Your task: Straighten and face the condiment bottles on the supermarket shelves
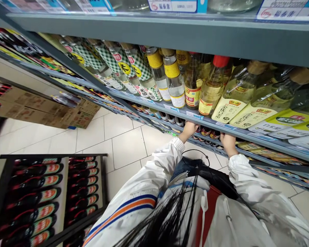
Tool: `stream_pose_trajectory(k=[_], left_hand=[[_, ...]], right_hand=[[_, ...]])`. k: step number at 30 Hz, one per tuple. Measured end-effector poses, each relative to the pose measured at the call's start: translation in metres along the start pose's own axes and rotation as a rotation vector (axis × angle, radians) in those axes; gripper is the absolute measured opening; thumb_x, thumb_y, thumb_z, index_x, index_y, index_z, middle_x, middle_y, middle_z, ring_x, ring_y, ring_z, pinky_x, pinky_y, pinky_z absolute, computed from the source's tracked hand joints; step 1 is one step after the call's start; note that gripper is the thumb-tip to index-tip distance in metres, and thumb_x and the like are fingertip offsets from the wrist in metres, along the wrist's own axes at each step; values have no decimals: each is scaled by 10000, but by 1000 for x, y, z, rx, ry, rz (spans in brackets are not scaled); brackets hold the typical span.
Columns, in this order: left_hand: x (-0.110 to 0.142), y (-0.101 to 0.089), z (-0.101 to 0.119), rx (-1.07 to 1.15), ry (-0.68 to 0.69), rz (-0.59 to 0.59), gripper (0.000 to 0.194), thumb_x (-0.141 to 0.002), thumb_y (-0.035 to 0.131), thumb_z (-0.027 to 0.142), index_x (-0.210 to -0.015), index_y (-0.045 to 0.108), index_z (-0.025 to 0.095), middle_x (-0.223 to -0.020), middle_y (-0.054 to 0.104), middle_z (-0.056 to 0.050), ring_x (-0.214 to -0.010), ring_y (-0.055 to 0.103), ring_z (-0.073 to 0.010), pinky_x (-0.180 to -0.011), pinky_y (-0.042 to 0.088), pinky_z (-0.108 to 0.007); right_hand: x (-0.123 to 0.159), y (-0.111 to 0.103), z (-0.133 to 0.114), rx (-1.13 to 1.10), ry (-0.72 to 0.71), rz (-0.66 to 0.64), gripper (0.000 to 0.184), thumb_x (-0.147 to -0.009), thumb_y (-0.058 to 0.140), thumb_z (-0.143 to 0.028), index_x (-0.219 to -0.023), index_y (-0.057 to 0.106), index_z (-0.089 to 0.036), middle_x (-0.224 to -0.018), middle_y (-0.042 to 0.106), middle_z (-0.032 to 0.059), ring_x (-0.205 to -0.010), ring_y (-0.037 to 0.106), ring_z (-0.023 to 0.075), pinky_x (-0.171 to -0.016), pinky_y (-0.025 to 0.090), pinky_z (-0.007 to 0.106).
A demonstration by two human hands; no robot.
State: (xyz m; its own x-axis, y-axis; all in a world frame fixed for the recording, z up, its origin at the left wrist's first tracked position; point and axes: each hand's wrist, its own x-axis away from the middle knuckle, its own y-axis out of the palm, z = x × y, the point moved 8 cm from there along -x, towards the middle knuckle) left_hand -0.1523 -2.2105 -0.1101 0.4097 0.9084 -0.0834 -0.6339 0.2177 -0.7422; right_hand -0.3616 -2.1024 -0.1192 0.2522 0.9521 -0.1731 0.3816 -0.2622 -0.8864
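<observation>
My left hand (190, 130) reaches under the front edge of the bottle shelf (208, 120), by the dark bottles (179, 121) on the shelf below. Its fingertips are partly hidden, so I cannot tell what they touch. A little to the right, my right hand (228, 144) is at the same lower level, close to the dark bottles with red and yellow labels (205, 131). The shelf edge covers its fingers. Above my hands stand a red-capped bottle (211, 89), a clear bottle with a yellow neck wrap (175, 82) and pale yellow jugs (234, 96).
Bottles with green checked labels (134, 65) line the shelf to the left. A higher shelf edge (154, 34) crosses above. On the floor at left stand a rack of dark bottles (105, 185) and stacked cardboard boxes (46, 109). White floor tiles (126, 147) lie between.
</observation>
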Motion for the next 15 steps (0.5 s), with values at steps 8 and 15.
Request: stream_pose_trajectory(k=[8, 15], left_hand=[[22, -21, -4, 81, 99, 62, 199, -920, 667, 255, -1099, 702, 176, -1126, 727, -109, -1080, 680, -241, -1017, 524, -357], [32, -79, -48, 55, 0, 229, 213, -990, 478, 200, -1099, 650, 137, -1144, 677, -157, -1132, 638, -252, -1009, 522, -391]], right_hand=[[11, -4, 10, -127, 81, -37, 515, -952, 420, -478, -1232, 613, -91, -1173, 638, 251, -1198, 562, 401, -1076, 430, 549], [78, 0, 0, -364, 133, -88, 861, -899, 476, -709, -1506, 343, -113, -1360, 560, 233, -1199, 611, 337, -946, 559, 474]])
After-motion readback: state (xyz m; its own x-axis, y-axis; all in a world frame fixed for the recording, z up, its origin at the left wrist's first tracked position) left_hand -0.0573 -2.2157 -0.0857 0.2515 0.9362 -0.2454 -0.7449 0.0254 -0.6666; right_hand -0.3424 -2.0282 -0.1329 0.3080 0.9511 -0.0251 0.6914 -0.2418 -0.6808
